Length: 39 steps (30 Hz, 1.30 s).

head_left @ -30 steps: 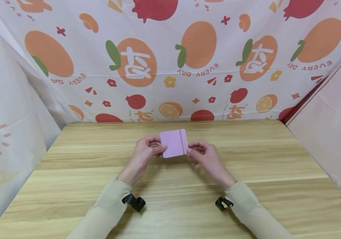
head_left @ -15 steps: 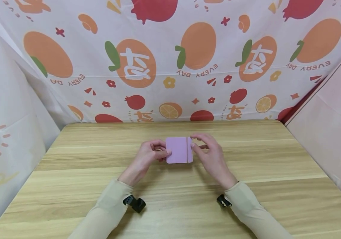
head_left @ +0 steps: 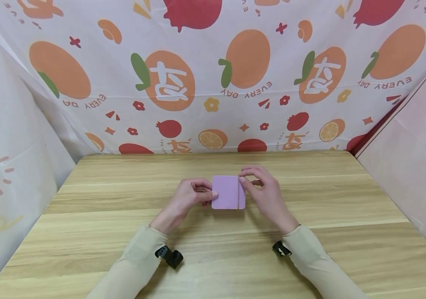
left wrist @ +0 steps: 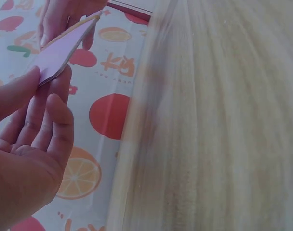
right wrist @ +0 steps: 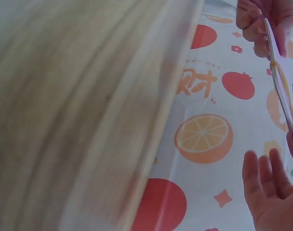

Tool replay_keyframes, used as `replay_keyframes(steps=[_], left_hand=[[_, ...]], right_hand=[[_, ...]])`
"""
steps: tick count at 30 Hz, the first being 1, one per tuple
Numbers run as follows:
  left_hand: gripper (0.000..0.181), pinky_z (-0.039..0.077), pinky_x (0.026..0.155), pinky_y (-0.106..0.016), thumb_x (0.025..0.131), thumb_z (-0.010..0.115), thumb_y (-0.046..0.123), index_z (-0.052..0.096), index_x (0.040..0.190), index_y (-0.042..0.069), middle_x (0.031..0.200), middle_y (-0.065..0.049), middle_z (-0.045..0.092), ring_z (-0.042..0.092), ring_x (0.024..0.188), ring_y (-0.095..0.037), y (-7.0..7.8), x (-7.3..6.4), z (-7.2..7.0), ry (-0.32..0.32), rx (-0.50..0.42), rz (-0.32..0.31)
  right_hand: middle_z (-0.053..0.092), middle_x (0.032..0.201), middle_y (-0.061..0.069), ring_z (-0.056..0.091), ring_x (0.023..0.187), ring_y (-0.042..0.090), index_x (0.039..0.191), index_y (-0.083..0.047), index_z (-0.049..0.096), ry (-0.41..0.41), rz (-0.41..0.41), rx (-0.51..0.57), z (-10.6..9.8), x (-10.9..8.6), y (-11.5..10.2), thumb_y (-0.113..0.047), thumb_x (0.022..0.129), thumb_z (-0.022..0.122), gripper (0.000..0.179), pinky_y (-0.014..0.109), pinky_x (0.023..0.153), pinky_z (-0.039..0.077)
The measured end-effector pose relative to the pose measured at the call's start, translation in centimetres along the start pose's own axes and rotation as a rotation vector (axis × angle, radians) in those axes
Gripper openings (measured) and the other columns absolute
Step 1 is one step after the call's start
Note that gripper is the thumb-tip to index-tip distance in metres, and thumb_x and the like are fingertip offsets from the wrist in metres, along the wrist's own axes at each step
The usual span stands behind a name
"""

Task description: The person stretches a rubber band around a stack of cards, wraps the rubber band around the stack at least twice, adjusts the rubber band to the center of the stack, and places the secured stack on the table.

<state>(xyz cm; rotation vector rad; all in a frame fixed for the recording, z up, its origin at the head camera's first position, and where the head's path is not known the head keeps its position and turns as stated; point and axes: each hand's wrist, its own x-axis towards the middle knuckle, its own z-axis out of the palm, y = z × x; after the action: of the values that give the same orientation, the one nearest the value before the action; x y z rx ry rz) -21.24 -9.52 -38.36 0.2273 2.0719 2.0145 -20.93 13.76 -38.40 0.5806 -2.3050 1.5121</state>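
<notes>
Drawn nearer the person and slightly rightward over the last second, the pad [head_left: 225, 192] has also lost its tilt and now sits square to the head view, while the right hand [head_left: 268, 192] has gone from its lower right corner to the upper one. Lilac and square, the pad is held up above the table [head_left: 213, 265], between both hands, with a shadow below it. A thin tan band [head_left: 239, 199] runs down it near the right edge. The left hand [head_left: 186, 197] grips the left edge, thumb on the near face and fingers behind. The right thumb and index finger pinch the upper right corner, close to the band's upper end; whether the band is caught between them I cannot tell. From the right wrist, the other right fingers [right wrist: 251, 168] reach out straight, apart from the pad. Both arms wear pale sleeves [head_left: 310, 259], each with a small black device [head_left: 174, 259] at the wrist. Behind the wood-grain table hangs a white cloth [head_left: 201, 93] printed with oranges, red fruit and flowers.
</notes>
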Motion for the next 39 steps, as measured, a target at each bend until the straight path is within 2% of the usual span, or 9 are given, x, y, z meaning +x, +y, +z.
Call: replay_keyframes(steps=[5, 9, 12, 15, 19, 25, 29, 33, 39], left_hand=[[0.013, 0.05, 0.061, -0.029, 0.082, 0.077, 0.002, 0.069, 0.09, -0.004, 0.075, -0.006, 0.068, 0.06, 0.065, -0.015, 0.1, -0.1, 0.3, 0.035, -0.026, -0.003], [0.011, 0.05, 0.061, -0.028, 0.081, 0.077, 0.0, 0.069, 0.087, -0.002, 0.075, -0.006, 0.068, 0.059, 0.064, -0.015, 0.3, -0.4, 0.6, 0.044, -0.031, 0.003], [0.01, 0.049, 0.058, -0.028, 0.08, 0.077, -0.001, 0.068, 0.085, -0.001, 0.072, -0.005, 0.067, 0.057, 0.062, -0.016, 0.3, -0.6, 0.9, 0.04, -0.006, 0.031], [0.01, 0.048, 0.057, -0.028, 0.08, 0.077, 0.0, 0.068, 0.084, -0.002, 0.072, -0.005, 0.066, 0.057, 0.061, -0.017, 0.3, -0.7, 1.2, 0.03, 0.033, 0.054], [0.009, 0.048, 0.056, -0.027, 0.08, 0.076, 0.0, 0.068, 0.084, -0.002, 0.071, -0.005, 0.066, 0.056, 0.06, -0.017, 0.1, -0.8, 1.5, 0.023, 0.051, 0.065], [0.009, 0.047, 0.055, -0.026, 0.08, 0.076, -0.001, 0.068, 0.084, -0.002, 0.07, -0.005, 0.066, 0.056, 0.059, -0.015, -0.1, -0.5, 1.5, 0.042, 0.019, 0.061], [0.009, 0.047, 0.056, -0.025, 0.081, 0.076, -0.001, 0.067, 0.084, 0.0, 0.07, -0.004, 0.066, 0.057, 0.06, -0.014, 0.0, -0.3, 1.1, 0.08, -0.004, 0.041], [0.01, 0.048, 0.058, -0.027, 0.082, 0.075, -0.001, 0.067, 0.087, 0.001, 0.075, -0.005, 0.066, 0.058, 0.065, -0.015, 0.4, -0.3, 0.6, 0.112, -0.017, 0.015], [0.015, 0.049, 0.061, -0.028, 0.083, 0.075, 0.001, 0.068, 0.095, -0.003, 0.08, -0.006, 0.067, 0.061, 0.068, -0.015, 0.8, -0.3, 0.0, 0.137, -0.017, 0.006]], right_hand=[[0.061, 0.124, 0.007, 0.054, 0.116, 0.015, 0.108, -0.008, 0.07, -0.032, 0.09, 0.104, -0.5, 0.1, 0.1, -0.026, 0.094, 0.068, 0.022, 0.038, 0.091, 0.05], [0.061, 0.125, 0.008, 0.053, 0.118, 0.015, 0.105, -0.008, 0.071, -0.058, 0.138, 0.166, -0.8, 0.2, 0.3, -0.023, 0.094, 0.07, 0.019, 0.036, 0.093, 0.049], [0.063, 0.122, 0.006, 0.053, 0.119, 0.016, 0.101, -0.009, 0.072, -0.08, 0.166, 0.203, -0.9, 0.2, 0.4, -0.022, 0.092, 0.071, 0.015, 0.039, 0.095, 0.048], [0.065, 0.118, 0.004, 0.055, 0.117, 0.018, 0.098, -0.008, 0.073, -0.109, 0.181, 0.217, -0.9, 0.2, 0.6, -0.023, 0.092, 0.072, 0.016, 0.041, 0.095, 0.048], [0.067, 0.115, 0.003, 0.057, 0.114, 0.019, 0.096, -0.009, 0.075, -0.128, 0.181, 0.208, -0.8, 0.2, 0.7, -0.025, 0.092, 0.072, 0.017, 0.036, 0.092, 0.049], [0.069, 0.113, 0.003, 0.061, 0.107, 0.018, 0.11, -0.008, 0.074, -0.121, 0.186, 0.192, -0.7, 0.1, 0.7, -0.028, 0.095, 0.067, 0.025, 0.029, 0.087, 0.051], [0.069, 0.109, 0.012, 0.063, 0.095, 0.019, 0.116, 0.0, 0.069, -0.106, 0.234, 0.23, -0.6, 0.2, 0.6, -0.023, 0.099, 0.061, 0.03, 0.039, 0.082, 0.055], [0.066, 0.105, 0.019, 0.065, 0.087, 0.021, 0.115, 0.006, 0.066, -0.116, 0.28, 0.281, -0.4, 0.1, 0.5, -0.016, 0.098, 0.061, 0.028, 0.052, 0.082, 0.054], [0.064, 0.107, 0.016, 0.064, 0.091, 0.022, 0.113, 0.006, 0.065, -0.192, 0.292, 0.3, -0.2, -0.1, 0.6, -0.016, 0.097, 0.064, 0.028, 0.051, 0.084, 0.053]])
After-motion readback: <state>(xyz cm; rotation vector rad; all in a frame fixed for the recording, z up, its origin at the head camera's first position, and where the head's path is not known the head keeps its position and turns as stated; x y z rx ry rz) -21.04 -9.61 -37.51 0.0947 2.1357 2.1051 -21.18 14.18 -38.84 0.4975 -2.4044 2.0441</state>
